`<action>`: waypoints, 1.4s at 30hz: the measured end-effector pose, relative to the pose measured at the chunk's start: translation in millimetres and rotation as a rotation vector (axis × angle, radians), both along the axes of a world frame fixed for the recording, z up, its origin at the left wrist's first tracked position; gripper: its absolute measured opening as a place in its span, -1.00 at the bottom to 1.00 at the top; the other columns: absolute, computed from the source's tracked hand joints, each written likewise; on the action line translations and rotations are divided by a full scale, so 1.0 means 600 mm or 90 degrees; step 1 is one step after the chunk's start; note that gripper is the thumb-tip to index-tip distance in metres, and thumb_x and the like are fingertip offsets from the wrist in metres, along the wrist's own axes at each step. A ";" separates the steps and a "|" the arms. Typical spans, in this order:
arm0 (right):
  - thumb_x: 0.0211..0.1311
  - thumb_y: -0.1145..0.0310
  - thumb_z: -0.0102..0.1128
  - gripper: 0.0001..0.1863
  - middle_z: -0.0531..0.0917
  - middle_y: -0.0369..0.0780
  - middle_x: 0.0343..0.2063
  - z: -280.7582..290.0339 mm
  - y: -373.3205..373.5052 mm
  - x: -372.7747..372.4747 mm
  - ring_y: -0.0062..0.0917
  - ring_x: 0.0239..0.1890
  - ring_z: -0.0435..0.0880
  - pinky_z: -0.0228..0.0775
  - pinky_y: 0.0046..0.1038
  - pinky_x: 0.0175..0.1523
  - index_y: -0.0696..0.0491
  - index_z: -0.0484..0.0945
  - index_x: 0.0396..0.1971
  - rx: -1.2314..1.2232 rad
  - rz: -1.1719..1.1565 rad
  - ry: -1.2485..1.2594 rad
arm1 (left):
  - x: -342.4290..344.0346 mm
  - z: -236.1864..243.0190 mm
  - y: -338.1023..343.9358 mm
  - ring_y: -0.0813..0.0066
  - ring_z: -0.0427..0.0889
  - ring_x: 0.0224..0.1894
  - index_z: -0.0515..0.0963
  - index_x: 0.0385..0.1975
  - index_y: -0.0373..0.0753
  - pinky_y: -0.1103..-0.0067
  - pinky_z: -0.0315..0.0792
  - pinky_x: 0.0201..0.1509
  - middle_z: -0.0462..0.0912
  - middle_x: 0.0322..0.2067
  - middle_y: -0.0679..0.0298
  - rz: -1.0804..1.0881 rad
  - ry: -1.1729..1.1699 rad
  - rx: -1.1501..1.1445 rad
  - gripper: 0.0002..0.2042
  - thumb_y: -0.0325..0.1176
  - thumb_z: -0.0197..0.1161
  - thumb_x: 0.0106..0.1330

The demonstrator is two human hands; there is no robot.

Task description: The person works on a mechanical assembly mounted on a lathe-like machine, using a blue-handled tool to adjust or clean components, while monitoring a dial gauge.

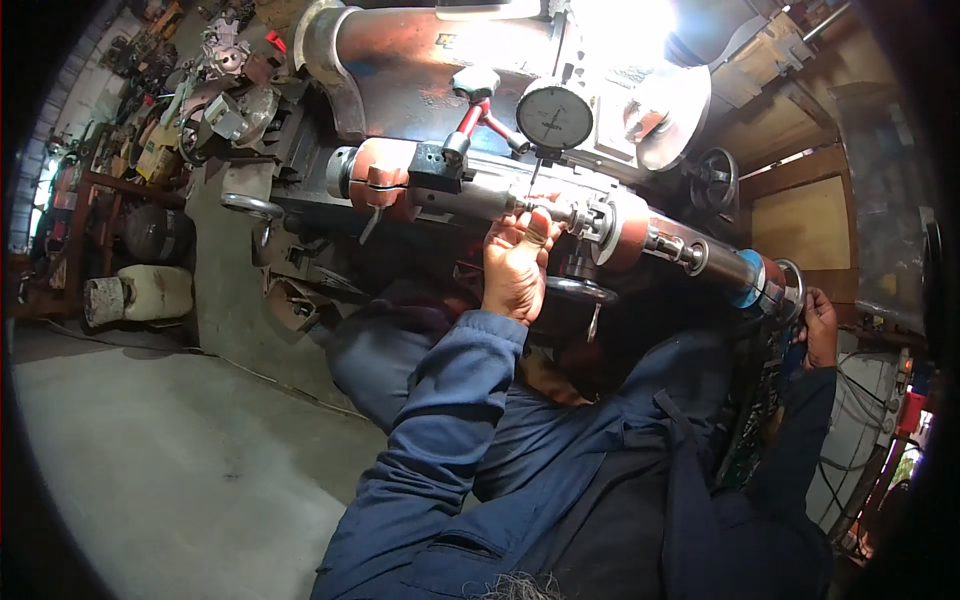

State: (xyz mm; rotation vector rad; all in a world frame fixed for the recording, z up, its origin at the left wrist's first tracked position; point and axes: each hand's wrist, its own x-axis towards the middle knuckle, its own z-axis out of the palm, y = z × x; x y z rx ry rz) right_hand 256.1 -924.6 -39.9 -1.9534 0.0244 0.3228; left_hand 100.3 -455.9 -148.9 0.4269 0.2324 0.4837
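My left hand (515, 268) reaches up to the middle of a metalworking machine, with its fingers closed on a short bright metal shaft (568, 212). Just above those fingers, a round dial gauge (553, 117) hangs with its thin stem pointing down toward the shaft. To the right of the shaft sits a reddish-brown clamp housing (626, 230), from which a steel cylinder (722, 264) runs on to the right. At that cylinder's end, my right hand (820, 328) is closed on the rim of a metal handwheel (793, 290); part of its grip is hidden.
Red-armed lever knob (474, 86) stands left of the gauge. Another handwheel (714, 178) is at the right rear, and a crank handle (592, 292) hangs below my left hand. A bright lamp glares at the top. Cluttered parts and a pale jug (155, 294) lie at left.
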 end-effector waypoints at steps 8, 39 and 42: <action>0.41 0.34 0.08 -0.87 0.65 -0.37 -0.35 -0.049 0.003 0.071 -0.74 -0.33 0.60 0.49 -0.64 -0.30 0.05 0.55 -0.21 0.043 -0.036 -0.038 | -0.002 -0.011 0.002 0.27 0.47 0.13 0.46 0.08 -0.21 0.32 0.30 0.22 0.53 0.06 0.11 -0.021 -0.002 0.028 -0.65 -0.31 0.25 0.33; 0.35 0.17 0.16 -0.74 0.52 -0.38 -0.57 0.050 0.118 0.006 -0.74 -0.68 0.49 0.42 -0.65 -0.59 0.08 0.52 -0.29 -0.098 0.428 0.215 | -0.002 -0.008 0.002 0.36 0.45 0.08 0.41 0.10 -0.17 0.32 0.29 0.22 0.43 0.12 0.16 -0.023 -0.044 0.021 -0.65 -0.24 0.19 0.37; 0.36 0.16 0.16 -0.74 0.50 -0.38 -0.59 0.070 0.045 -0.002 -0.74 -0.71 0.48 0.41 -0.65 -0.62 0.07 0.52 -0.30 -0.100 0.281 0.250 | -0.001 -0.003 0.001 0.42 0.47 0.03 0.42 0.08 -0.17 0.34 0.31 0.20 0.46 0.09 0.18 -0.026 -0.062 0.012 -0.66 -0.27 0.20 0.36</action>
